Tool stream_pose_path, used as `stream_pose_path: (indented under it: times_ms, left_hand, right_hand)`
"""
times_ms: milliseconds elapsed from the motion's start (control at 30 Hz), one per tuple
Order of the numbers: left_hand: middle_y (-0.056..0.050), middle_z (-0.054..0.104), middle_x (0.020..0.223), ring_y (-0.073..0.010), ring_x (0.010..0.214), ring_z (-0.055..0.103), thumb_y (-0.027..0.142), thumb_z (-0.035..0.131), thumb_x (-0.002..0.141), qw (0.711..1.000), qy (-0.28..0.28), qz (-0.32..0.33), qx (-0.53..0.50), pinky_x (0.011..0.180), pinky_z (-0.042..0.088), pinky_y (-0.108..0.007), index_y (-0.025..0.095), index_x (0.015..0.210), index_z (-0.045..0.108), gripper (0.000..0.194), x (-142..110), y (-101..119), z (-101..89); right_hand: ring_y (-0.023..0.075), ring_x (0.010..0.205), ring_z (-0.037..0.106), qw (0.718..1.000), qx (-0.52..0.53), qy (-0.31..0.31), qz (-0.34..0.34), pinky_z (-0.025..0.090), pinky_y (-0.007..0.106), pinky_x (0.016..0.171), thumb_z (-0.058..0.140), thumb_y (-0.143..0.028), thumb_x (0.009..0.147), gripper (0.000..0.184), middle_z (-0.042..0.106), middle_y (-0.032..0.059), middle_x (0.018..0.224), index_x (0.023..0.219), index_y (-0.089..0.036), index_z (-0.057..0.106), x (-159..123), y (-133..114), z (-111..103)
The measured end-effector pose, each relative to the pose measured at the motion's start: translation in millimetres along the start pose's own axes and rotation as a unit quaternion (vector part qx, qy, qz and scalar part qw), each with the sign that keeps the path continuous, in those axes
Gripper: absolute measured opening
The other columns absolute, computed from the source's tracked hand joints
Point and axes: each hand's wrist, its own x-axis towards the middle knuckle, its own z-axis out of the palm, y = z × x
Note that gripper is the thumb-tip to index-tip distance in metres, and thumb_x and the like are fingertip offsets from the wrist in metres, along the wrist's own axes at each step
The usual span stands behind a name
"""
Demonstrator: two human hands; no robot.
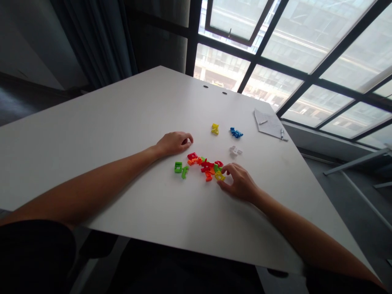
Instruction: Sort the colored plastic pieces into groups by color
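My right hand (240, 182) has its thumb and index finger at either side of a yellow plastic piece (219, 175), on the right edge of a mixed pile. Red pieces (207, 165), orange pieces (208, 176) and some green ones make up the rest of that pile. My left hand (174, 143) rests on the table behind the pile's left end, fingers loosely curled, a gap between thumb and index, nothing visible in it. Nearest to it is a red piece (192, 156). Two green pieces, a square frame (178, 167) and a smaller one (185, 172), lie left of the pile.
Farther back on the white table (122, 110) sit yellow pieces (214, 129), a blue cluster (236, 132) and white pieces (235, 150). Paper (269, 125) with pens lies near the right edge. Large windows (284, 36) stand beyond the table.
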Motion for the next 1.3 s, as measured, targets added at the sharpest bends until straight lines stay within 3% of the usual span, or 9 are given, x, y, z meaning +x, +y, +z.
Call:
stream_pose_path:
  times_ms: [167,333,600,833,967,1100,1200,1300]
  left_hand:
    - [0.0,0.076,0.097,-0.02,0.086,0.068,0.038,0.057,0.093,1.0,0.0,-0.002,0.004,0.066,0.041,-0.027,0.029,0.111,0.075,0.027,0,0,0.3]
    - [0.0,0.077,0.098,-0.02,0.086,0.068,0.037,0.057,0.093,1.0,0.001,-0.004,0.001,0.064,0.04,-0.027,0.029,0.111,0.075,0.027,0,0,0.9]
    - [0.0,0.075,0.096,-0.0193,0.086,0.068,0.037,0.056,0.094,1.0,0.014,0.017,0.007,0.064,0.039,-0.028,0.029,0.109,0.075,0.026,0,-1,1.9]
    - [-0.001,0.076,0.099,-0.0204,0.088,0.069,0.036,0.055,0.095,1.0,0.015,0.022,0.009,0.066,0.042,-0.028,0.029,0.11,0.075,0.027,-1,0,2.4]
    - [-0.001,0.076,0.102,-0.0211,0.09,0.069,0.036,0.053,0.094,1.0,0.012,0.019,0.011,0.068,0.044,-0.028,0.029,0.111,0.075,0.028,0,0,2.8]
    - [-0.001,0.076,0.102,-0.0212,0.091,0.069,0.036,0.054,0.093,1.0,0.008,0.019,0.009,0.07,0.045,-0.028,0.029,0.113,0.075,0.029,1,-1,3.5]
    - [-0.002,0.076,0.101,-0.0213,0.091,0.069,0.037,0.054,0.093,1.0,0.006,0.013,0.009,0.073,0.046,-0.028,0.029,0.113,0.075,0.03,1,0,3.0]
    - [-0.002,0.076,0.102,-0.0217,0.091,0.069,0.036,0.054,0.093,1.0,0.006,0.008,0.007,0.073,0.046,-0.028,0.029,0.113,0.075,0.03,1,1,1.7]
  right_hand:
    - [0.0239,0.086,0.067,0.999,0.014,0.02,-0.036,0.055,0.04,0.081,0.071,-0.028,0.095,0.018,0.071,0.007,0.094,0.109,-0.024,0.061,9,3,-12]
    - [0.0267,0.091,0.07,0.997,-0.018,0.073,-0.001,0.055,0.043,0.086,0.072,-0.033,0.095,0.025,0.076,0.0085,0.1,0.116,-0.024,0.061,53,37,-23]
    - [0.033,0.108,0.066,0.982,-0.16,-0.08,0.054,0.046,0.046,0.096,0.066,-0.025,0.096,0.036,0.079,0.012,0.114,0.131,-0.019,0.06,137,88,6]
    - [0.035,0.112,0.06,0.956,-0.26,-0.108,0.086,0.043,0.046,0.096,0.06,-0.027,0.1,0.026,0.073,0.017,0.122,0.121,-0.018,0.071,156,103,18]
    - [0.0347,0.111,0.06,0.956,-0.264,-0.082,0.096,0.045,0.046,0.095,0.061,-0.027,0.099,0.029,0.07,0.0184,0.126,0.125,-0.016,0.069,156,104,18]
    - [0.0336,0.107,0.063,0.965,-0.239,-0.068,0.081,0.046,0.045,0.094,0.062,-0.025,0.098,0.022,0.073,0.0162,0.116,0.116,-0.017,0.071,154,93,14]
    - [0.0299,0.097,0.067,0.975,-0.19,-0.09,0.067,0.048,0.042,0.087,0.063,-0.023,0.098,0.012,0.076,0.0121,0.103,0.104,-0.019,0.072,151,75,6]
    - [0.0234,0.085,0.07,0.988,-0.072,-0.123,0.054,0.05,0.036,0.078,0.068,-0.026,0.097,0.009,0.078,0.0076,0.099,0.104,-0.022,0.071,141,46,-4]
